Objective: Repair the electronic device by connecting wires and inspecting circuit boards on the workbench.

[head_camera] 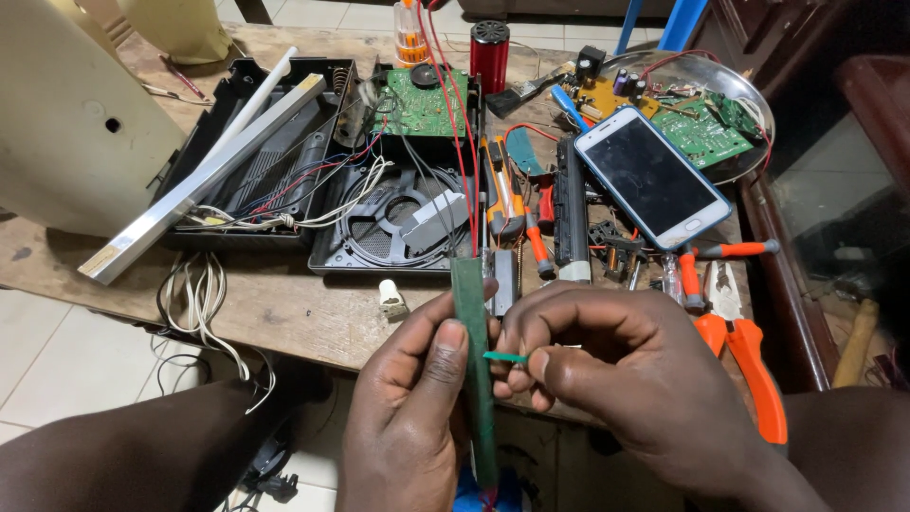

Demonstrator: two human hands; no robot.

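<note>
Just past table edge (284,327), hands pinching green strip (474,379), crowded bench

A long, narrow green circuit strip (477,379) stands nearly upright, pinched in the left hand (408,417). A short green sliver (503,357) lies level, pinched by the right hand (607,370) and touching the strip.

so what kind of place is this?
Probably a small electronics repair bench, home or shop. A worn wooden table holds an opened black appliance casing, loose green circuit boards and orange-handled pliers. The left hand holds a narrow green board strip; the right hand works at it.
</note>
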